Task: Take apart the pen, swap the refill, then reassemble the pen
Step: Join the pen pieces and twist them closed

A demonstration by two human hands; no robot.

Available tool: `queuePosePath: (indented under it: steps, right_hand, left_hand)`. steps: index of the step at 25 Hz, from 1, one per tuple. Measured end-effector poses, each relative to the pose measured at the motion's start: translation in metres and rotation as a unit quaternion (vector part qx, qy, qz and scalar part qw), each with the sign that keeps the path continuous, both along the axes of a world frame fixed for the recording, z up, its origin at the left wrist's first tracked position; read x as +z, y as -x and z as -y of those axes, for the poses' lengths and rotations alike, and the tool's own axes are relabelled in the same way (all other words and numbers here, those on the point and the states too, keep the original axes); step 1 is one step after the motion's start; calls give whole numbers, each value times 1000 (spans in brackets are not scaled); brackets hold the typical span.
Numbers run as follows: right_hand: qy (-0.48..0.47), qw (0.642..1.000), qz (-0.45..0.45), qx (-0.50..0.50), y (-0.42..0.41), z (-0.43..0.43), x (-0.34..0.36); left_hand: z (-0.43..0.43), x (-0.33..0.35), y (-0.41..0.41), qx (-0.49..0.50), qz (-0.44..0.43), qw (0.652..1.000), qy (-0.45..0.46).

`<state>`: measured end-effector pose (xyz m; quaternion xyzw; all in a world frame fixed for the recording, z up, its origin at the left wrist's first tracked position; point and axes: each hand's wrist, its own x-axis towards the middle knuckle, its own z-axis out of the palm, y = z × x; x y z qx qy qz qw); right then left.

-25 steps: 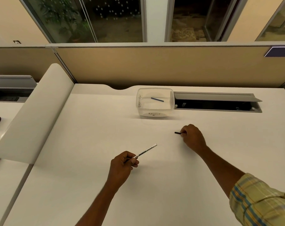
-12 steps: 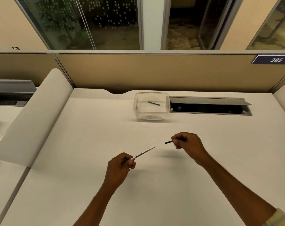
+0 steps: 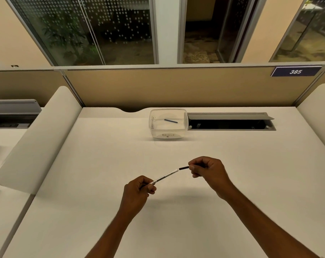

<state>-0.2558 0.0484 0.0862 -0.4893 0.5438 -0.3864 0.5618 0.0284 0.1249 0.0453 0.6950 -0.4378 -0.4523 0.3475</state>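
I note a "385" plate (image 3: 295, 71) on the partition, left hand (image 3: 137, 190) fingers clamped on the white pen barrel (image 3: 166, 176), right hand (image 3: 208, 170) fingers pinching the black cap (image 3: 184, 167) at its tip, above the white tabletop (image 3: 102, 164).

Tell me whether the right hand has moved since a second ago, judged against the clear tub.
Yes. The right hand has come toward the person, away from the tub, bringing its black piece up to the tip of the pen held by the left hand.
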Motion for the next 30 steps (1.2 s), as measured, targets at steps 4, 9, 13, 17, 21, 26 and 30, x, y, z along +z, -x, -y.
queuePosePath:
  steps: [4, 9, 13, 17, 21, 26, 30]
  right_hand:
    - [0, 1000, 5, -3, 0, -9, 1]
    - [0, 1000, -11, 10, 1, -19, -5]
    - [6, 998, -51, 30, 5, -22, -8]
    - [-2, 996, -69, 58, 3, -29, -10]
    - [-16, 997, -49, 57, -2, -36, -13]
    - [-19, 998, -39, 47, -4, -41, -13]
    - [-12, 998, -59, 37, -5, -44, -10]
  left_hand:
    - [-7, 2, 2, -3, -4, 1000, 2]
    - [-15, 3, 2, -5, -5, 1000, 4]
    - [-20, 4, 2, -15, 26, 1000, 7]
    - [-22, 7, 5, -40, 68, 997, 17]
    - [-21, 7, 9, -41, 90, 995, 30]
    - [-20, 7, 7, -43, 103, 993, 38]
    - [-17, 10, 6, -47, 122, 990, 48]
